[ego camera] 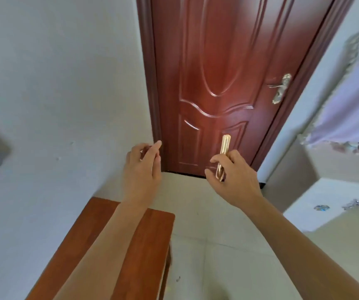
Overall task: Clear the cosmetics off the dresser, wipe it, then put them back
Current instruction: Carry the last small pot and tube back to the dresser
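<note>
Worryingly, the right hand (236, 177) held the gold tube (225, 146) loosely enough to drop it mid-frame; whether the half-curled left hand (144, 167) held anything, I couldn't tell.

- We find a room in a private home, plainly finished.
- Far centre: a reddish-brown panelled door (217, 83) with moulded curves, closed in a matching frame, fitted with an ornate metal lever handle (280, 88) of a domestic kind.
- Left: a plain white plastered wall (55, 83).
- Near left: the wooden dresser (152, 245) stands against that wall.
- Underfoot: pale floor tiles (217, 239) with visible joints.
- Far right: a wall patch (351, 94) with a ragged, peeling edge above a white ledge (325, 202).
</note>
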Demonstrator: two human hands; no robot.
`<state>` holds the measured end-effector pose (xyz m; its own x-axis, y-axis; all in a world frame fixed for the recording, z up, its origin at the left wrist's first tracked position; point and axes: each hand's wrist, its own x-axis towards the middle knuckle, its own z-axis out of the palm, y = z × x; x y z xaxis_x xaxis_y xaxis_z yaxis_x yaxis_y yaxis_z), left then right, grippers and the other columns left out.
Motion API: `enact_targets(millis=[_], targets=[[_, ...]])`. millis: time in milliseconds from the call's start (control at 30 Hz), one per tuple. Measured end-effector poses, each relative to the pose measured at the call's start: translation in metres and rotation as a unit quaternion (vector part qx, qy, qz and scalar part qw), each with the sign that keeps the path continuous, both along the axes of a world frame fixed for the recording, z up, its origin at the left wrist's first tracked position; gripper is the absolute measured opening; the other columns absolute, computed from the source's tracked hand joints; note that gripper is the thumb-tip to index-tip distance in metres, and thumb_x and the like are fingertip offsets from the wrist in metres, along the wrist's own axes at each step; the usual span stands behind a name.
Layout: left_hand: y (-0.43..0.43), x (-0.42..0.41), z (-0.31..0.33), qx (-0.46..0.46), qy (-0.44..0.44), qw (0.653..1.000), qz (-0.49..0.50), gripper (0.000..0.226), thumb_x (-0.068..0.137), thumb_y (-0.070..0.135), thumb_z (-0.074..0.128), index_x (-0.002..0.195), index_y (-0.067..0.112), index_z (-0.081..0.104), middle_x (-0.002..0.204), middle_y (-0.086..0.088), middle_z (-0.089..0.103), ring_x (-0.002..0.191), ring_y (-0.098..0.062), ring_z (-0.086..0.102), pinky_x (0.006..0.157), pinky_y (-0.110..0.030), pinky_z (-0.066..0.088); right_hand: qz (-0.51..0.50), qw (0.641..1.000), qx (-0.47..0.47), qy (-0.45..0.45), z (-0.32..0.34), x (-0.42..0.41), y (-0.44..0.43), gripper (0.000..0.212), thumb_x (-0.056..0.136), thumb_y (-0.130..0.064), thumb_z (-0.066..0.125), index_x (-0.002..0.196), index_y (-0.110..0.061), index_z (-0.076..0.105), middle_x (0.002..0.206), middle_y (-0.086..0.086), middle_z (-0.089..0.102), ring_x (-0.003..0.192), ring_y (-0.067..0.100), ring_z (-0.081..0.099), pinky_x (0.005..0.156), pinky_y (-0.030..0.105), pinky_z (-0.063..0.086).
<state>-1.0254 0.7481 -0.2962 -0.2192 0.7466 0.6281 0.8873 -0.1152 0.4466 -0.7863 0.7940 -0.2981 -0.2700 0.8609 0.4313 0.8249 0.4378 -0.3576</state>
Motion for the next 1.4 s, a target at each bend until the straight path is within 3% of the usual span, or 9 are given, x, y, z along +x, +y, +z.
enact_targets(millis=[100, 200, 467, 767, 867, 967, 1067, 1200, 1400], targets=[[0.022, 0.077, 0.019, 0.011, -0.011, 0.996, -0.093, 0.041, 0.096, 0.015, 0.056, 0.137, 0.018, 0.054, 0.117, 0.0, 0.055, 0.107, -0.018, 0.049, 0.09, -0.028, 0.044, -0.094, 0.995, 0.023, 0.031, 0.016, 0.074, -0.01, 0.029, 0.085, -0.052, 0.064, 0.107, -0.033, 0.06, 0.097, -0.009, 0.047, 0.076, 0.011, 0.055, 0.062, 0.03, 0.051], [0.035, 0.161, 0.034, 0.001, -0.023, 0.986, -0.165, 0.046, 0.094, 0.017, 0.059, 0.139, 0.016, 0.05, 0.121, 0.001, 0.056, 0.111, -0.017, 0.05, 0.09, -0.022, 0.035, -0.173, 0.982, 0.044, 0.056, 0.02, 0.147, -0.027, 0.03, 0.084, -0.051, 0.064, 0.108, -0.032, 0.061, 0.103, -0.006, 0.052, 0.076, 0.016, 0.059, 0.06, 0.028, 0.049], [0.052, 0.389, 0.028, 0.0, 0.009, 0.953, -0.304, 0.043, 0.09, 0.018, 0.064, 0.132, 0.015, 0.053, 0.121, -0.001, 0.059, 0.108, -0.021, 0.053, 0.087, -0.033, 0.046, -0.323, 0.941, 0.03, 0.094, -0.003, 0.354, -0.078, 0.031, 0.085, -0.048, 0.066, 0.111, -0.031, 0.063, 0.1, -0.005, 0.054, 0.071, 0.018, 0.062, 0.058, 0.024, 0.041], [0.054, 0.618, 0.018, -0.009, 0.024, 0.914, -0.405, 0.028, 0.09, 0.018, 0.065, 0.117, 0.013, 0.059, 0.112, 0.0, 0.061, 0.099, -0.023, 0.056, 0.078, -0.038, 0.051, -0.388, 0.918, -0.016, 0.085, -0.012, 0.558, -0.104, 0.031, 0.09, -0.041, 0.063, 0.117, -0.027, 0.062, 0.106, 0.0, 0.055, 0.073, 0.025, 0.062, 0.059, 0.027, 0.039], [0.067, 0.666, 0.015, -0.025, 0.029, 0.912, -0.408, 0.028, 0.089, 0.017, 0.065, 0.117, 0.014, 0.059, 0.113, 0.002, 0.06, 0.099, -0.02, 0.054, 0.078, -0.03, 0.047, -0.392, 0.917, -0.016, 0.079, -0.012, 0.61, -0.097, 0.032, 0.09, -0.04, 0.061, 0.119, -0.027, 0.06, 0.108, -0.001, 0.053, 0.071, 0.023, 0.061, 0.06, 0.026, 0.037], [0.089, 0.709, 0.006, -0.04, 0.038, 0.913, -0.404, 0.028, 0.089, 0.018, 0.065, 0.117, 0.017, 0.058, 0.112, 0.005, 0.059, 0.098, -0.017, 0.051, 0.076, -0.023, 0.037, -0.403, 0.91, -0.024, 0.093, -0.023, 0.659, -0.078, 0.034, 0.091, -0.044, 0.057, 0.122, -0.03, 0.057, 0.112, -0.003, 0.051, 0.068, 0.016, 0.053, 0.06, 0.027, 0.041], [0.119, 0.755, -0.006, -0.048, 0.04, 0.91, -0.411, 0.028, 0.089, 0.018, 0.064, 0.117, 0.017, 0.058, 0.111, 0.005, 0.059, 0.097, -0.018, 0.052, 0.077, -0.024, 0.039, -0.408, 0.907, -0.021, 0.1, -0.036, 0.704, -0.052, 0.034, 0.091, -0.044, 0.057, 0.122, -0.031, 0.056, 0.11, -0.004, 0.051, 0.067, 0.011, 0.047, 0.059, 0.026, 0.039], [0.173, 0.836, -0.02, -0.043, 0.021, 0.906, -0.42, 0.029, 0.09, 0.019, 0.064, 0.118, 0.016, 0.057, 0.113, 0.004, 0.06, 0.1, -0.017, 0.052, 0.078, -0.025, 0.041, -0.4, 0.912, -0.028, 0.087, -0.044, 0.777, -0.005, 0.033, 0.091, -0.043, 0.056, 0.122, -0.03, 0.057, 0.109, -0.005, 0.051, 0.067, 0.019, 0.058, 0.058, 0.03, 0.047], [0.25, 0.982, -0.023, -0.064, 0.035, 0.875, -0.478, 0.027, 0.092, 0.024, 0.063, 0.117, 0.019, 0.055, 0.112, -0.002, 0.06, 0.099, -0.022, 0.054, 0.072, -0.031, 0.05, -0.44, 0.895, -0.019, 0.068, -0.029, 0.911, 0.066, 0.03, 0.09, -0.035, 0.059, 0.12, -0.031, 0.059, 0.104, -0.01, 0.044, 0.075, 0.021, 0.06, 0.06, 0.029, 0.043]])
